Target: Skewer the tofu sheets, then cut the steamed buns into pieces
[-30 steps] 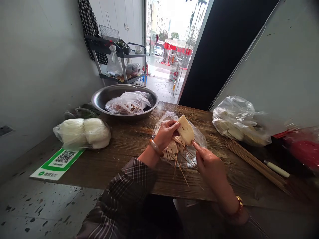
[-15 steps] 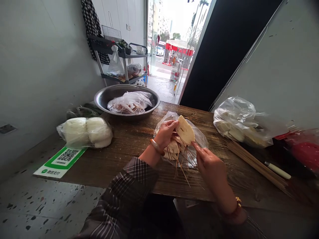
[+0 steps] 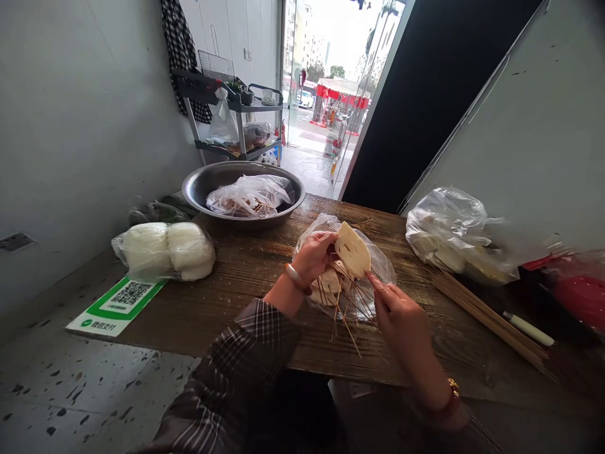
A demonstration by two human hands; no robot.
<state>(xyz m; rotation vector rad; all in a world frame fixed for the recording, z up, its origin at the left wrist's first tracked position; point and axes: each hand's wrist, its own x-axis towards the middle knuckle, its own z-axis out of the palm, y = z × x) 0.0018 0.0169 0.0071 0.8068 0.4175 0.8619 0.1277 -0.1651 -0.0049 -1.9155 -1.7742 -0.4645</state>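
Observation:
A flat, pale yellow slice (image 3: 353, 251) is held up over the table, pinched at its upper left edge by my left hand (image 3: 314, 257). At the slice's lower right edge are the fingertips of my right hand (image 3: 399, 310), closed; a thin skewer seems to run from them, though the grip is too small to make out fully. Beneath both hands lies a clear plastic bag (image 3: 380, 260) with more pale slices (image 3: 327, 289) on it. Several thin skewers (image 3: 348, 329) stick out of these slices toward the table's front edge.
A metal basin (image 3: 191, 189) with a bag inside stands at the back left. Wrapped white blocks (image 3: 165, 249) and a QR card (image 3: 123, 301) lie left. To the right are a plastic bag (image 3: 447, 221), a skewer bundle (image 3: 486, 315), a white-handled tool (image 3: 528, 328) and a red item (image 3: 581, 296).
The view has shifted slightly. Both hands keep nearly the same pose around the slice, with no clear change in grip.

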